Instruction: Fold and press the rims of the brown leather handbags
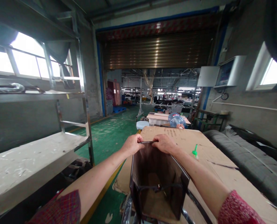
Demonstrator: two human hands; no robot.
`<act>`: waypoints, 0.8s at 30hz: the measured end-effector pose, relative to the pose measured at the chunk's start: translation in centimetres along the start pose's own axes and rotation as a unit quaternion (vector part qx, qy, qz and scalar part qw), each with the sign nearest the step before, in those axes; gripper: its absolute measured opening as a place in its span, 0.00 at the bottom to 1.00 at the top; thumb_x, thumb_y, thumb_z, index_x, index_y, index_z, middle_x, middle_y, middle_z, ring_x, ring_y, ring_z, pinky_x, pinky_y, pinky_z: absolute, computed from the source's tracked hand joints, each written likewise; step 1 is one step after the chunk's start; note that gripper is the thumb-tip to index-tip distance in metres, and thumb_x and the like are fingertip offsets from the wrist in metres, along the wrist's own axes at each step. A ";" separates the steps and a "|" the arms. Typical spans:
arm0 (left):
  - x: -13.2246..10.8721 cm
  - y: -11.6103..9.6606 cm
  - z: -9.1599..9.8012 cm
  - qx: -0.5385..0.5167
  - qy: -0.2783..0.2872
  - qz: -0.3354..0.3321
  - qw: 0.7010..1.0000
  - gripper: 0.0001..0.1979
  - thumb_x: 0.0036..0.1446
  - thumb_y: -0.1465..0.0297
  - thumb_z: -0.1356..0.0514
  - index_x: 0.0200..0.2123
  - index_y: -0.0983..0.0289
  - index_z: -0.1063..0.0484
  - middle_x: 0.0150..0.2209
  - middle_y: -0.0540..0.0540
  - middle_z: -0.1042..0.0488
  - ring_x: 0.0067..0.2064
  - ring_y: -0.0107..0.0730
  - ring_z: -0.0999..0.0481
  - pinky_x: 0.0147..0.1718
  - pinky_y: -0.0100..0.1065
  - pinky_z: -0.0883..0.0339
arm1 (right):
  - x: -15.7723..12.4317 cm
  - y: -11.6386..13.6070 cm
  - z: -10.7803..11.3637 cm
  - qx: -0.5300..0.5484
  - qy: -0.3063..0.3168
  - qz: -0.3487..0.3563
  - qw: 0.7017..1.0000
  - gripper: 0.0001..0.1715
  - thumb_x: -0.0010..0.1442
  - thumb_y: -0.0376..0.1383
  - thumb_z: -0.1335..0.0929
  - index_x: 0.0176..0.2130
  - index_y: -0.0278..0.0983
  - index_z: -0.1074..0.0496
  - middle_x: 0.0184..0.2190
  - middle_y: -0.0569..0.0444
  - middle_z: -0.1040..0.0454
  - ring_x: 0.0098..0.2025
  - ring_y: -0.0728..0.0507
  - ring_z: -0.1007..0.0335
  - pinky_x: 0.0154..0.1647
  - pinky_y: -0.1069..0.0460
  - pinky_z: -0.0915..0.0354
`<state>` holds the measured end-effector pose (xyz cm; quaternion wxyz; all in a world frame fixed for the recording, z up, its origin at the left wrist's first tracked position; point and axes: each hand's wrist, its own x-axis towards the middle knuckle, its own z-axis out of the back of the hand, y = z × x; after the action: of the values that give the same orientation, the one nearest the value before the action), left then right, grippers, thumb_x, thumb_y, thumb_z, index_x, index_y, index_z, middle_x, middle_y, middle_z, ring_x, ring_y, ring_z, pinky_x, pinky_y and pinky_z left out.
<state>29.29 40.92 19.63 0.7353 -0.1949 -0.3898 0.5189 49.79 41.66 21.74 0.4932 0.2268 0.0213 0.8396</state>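
Observation:
A dark brown, box-shaped bag [150, 165] stands with its mouth facing up at the near edge of a cardboard-covered table [222, 168]. My left hand [132, 144] pinches the far rim near its left corner. A little to the right, my right hand [164, 143] grips the same rim between thumb and fingers. Between the two hands runs a short stretch of dark edge. Across the near side of the opening lies a dark band with a small shiny fitting [158, 186]. A dark strap [199, 207] trails off at the lower right.
A small bottle with a green nozzle [194, 151] stands on the cardboard, right of the bag. Beyond the table are a large clear water jug [176, 120] and a round pale stool [142, 125]. Metal shelving [86, 112] flanks the left; dark fabric rolls [248, 158] lie on the right.

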 end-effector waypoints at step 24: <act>-0.1 -1.7 0.6 0.027 0.057 -0.010 0.998 0.07 0.42 0.68 0.35 0.27 0.65 0.25 0.24 0.50 0.25 0.27 0.29 0.30 0.26 0.28 0.44 | 1.1 1.9 0.2 -0.069 0.026 0.130 0.989 0.08 0.62 0.38 0.32 0.34 0.42 0.21 0.33 0.56 0.22 0.37 0.46 0.30 0.34 0.54 0.41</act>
<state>29.80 40.13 21.16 0.7663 -0.2007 -0.3349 0.5102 47.90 41.57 22.74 0.3940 0.1708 -0.0535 0.9015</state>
